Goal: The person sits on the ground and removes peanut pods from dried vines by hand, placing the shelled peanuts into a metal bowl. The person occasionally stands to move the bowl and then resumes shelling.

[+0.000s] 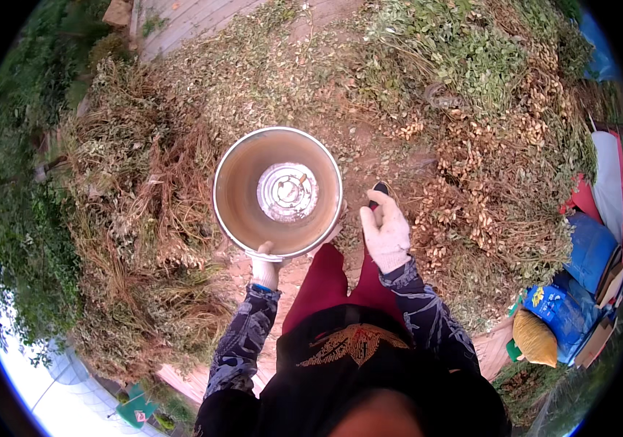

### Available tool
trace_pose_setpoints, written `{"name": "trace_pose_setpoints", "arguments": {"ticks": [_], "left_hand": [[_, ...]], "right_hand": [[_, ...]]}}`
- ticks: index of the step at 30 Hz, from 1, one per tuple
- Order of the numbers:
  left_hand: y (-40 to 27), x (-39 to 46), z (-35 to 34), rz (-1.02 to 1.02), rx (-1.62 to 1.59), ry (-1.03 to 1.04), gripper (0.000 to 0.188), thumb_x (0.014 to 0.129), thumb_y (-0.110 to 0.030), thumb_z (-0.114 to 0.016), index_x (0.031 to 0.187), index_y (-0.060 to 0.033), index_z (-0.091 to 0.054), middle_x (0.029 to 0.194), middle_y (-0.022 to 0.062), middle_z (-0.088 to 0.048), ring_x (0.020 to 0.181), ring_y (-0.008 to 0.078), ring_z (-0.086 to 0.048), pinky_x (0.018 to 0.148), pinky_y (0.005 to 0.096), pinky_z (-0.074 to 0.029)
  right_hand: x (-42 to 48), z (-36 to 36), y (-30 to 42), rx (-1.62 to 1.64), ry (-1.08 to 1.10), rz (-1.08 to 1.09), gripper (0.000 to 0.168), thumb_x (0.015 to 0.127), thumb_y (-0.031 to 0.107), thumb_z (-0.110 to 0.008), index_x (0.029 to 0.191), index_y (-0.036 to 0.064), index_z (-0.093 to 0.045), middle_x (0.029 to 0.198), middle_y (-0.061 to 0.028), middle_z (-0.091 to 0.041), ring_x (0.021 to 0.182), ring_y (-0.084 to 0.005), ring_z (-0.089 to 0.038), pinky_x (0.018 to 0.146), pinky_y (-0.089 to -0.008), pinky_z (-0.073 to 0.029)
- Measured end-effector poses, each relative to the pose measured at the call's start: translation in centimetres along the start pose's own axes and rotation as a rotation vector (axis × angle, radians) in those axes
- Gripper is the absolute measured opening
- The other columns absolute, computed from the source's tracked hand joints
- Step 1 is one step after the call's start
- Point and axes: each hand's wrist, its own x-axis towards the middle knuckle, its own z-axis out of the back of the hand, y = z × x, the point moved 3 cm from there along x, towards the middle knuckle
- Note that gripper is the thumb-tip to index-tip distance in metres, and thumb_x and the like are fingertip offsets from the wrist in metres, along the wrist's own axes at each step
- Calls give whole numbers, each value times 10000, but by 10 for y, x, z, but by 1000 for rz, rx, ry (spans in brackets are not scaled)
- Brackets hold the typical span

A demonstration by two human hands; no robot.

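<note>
My left hand [265, 267], in a pale work glove, grips the near rim of a round metal bucket [235, 218]. The bucket is tilted so that I look into it; a few small bits lie on its ringed bottom. To the right of the bucket, my right hand [385, 232], gloved as well, hangs in the air with its thumb and fingers apart and nothing between them. Beyond that hand, pulled peanut plants with many peanut pods [470, 180] lie on the ground. Part of a dark shoe [381, 188] shows behind its fingertips.
Dried plant stalks [142, 218] are heaped on the left, with bushes [22, 218] beyond. Green leafy plants [453, 49] lie at the upper right. A filled yellow sack [534, 337], a blue barrel [590, 251] and blue bags [560, 311] stand at the right. Paving [197, 22] shows at the top.
</note>
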Motion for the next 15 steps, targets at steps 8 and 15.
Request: {"name": "trace_pose_setpoints", "arguments": {"ticks": [8,15], "left_hand": [[-114,114,-156,92,-185,147,351,990,-247,-554,1241,-5,-598,1053,115,-727,830,202,-720,632,275,-604],[-166,288,-295,43,-206,235,294,990,-271,-601,1207,-74,-632,1048,68,-727,835,186,-692,607,284,-547]], "right_hand": [[84,52,-113,-246,-76,-223,628,916,267,-736,1479,87,-524,1595,-231,-407,1345,-400,-558,1048,-421,-528],[118,-1,-138,-237,-18,-293,384,907,217,-760,1239,44,-676,1383,-234,-592,1178,-358,-650,946,-387,-577]]}}
